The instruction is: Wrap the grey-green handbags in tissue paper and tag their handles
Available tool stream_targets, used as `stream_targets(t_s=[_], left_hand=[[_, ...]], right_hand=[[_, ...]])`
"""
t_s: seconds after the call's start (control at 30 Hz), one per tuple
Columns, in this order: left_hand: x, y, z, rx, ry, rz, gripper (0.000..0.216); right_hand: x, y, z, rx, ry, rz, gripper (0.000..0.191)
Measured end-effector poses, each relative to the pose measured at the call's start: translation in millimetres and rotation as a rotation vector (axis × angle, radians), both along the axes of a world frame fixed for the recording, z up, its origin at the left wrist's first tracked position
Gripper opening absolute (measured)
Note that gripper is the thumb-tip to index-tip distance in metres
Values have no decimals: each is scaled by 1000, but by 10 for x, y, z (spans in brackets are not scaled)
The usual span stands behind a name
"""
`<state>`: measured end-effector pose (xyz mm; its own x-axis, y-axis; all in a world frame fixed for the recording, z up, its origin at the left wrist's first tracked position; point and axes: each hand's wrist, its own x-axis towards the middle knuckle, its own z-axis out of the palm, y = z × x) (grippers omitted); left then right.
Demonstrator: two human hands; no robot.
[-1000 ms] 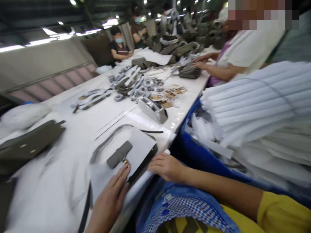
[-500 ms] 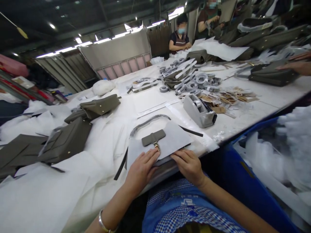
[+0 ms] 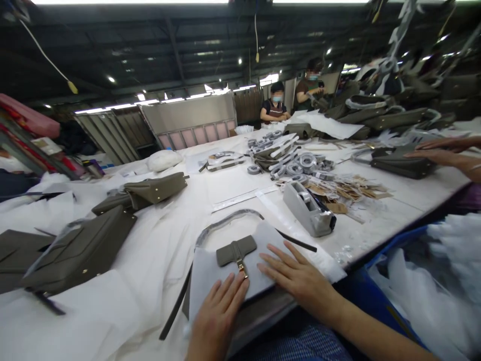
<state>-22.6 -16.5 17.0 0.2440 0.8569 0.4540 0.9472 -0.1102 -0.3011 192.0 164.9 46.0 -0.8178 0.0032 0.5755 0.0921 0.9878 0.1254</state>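
A handbag lies at the table's front edge, its front covered by a sheet of white paper [image 3: 205,273]. Through the paper shows a grey-green flap tab [image 3: 225,254] with a gold clasp [image 3: 241,268]. The wrapped handle [image 3: 225,219] arches away from me, and dark strips [image 3: 178,301] stick out at both sides. My left hand [image 3: 223,311] rests flat on the paper, fingertips just below the clasp. Fingers spread, my right hand [image 3: 295,273] lies on the paper's right part. Neither hand grasps anything.
A grey tape dispenser [image 3: 306,210] stands right of the bag. Behind it are rolled wrapped straps [image 3: 296,168] and brown tags [image 3: 361,188]. More bags [image 3: 82,250] lie left. At right, a co-worker's hands [image 3: 447,153] touch another bag [image 3: 402,161]; a blue bin [image 3: 379,296] stands below.
My right hand has moved from the paper's lower edge up onto its surface, fingers spreading. My left hand stays below the clasp. The camera view has tilted upward.
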Motion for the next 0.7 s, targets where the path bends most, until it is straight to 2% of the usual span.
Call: stream_targets(t_s=[0.13,0.27,0.37,0.5,0.7], left_hand=[[-8,37,-173,107,-31,15,58],[-22,122,-402,210,-46,7,53],[-22,170,-491,243,-61,11,48],[-8,170,-442,214,-154,-13,48],[-5,151,-208,36,-260,33,54]], right_hand=[[-80,163,-190,-26,-15,87,40],[-38,160,-446,-62,8,22,41],[-31,132,-504,-89,-23,-27,43],[-75,119,-475,-114,-75,-67,43],[-207,117,-453,-170,-7,-85,41]])
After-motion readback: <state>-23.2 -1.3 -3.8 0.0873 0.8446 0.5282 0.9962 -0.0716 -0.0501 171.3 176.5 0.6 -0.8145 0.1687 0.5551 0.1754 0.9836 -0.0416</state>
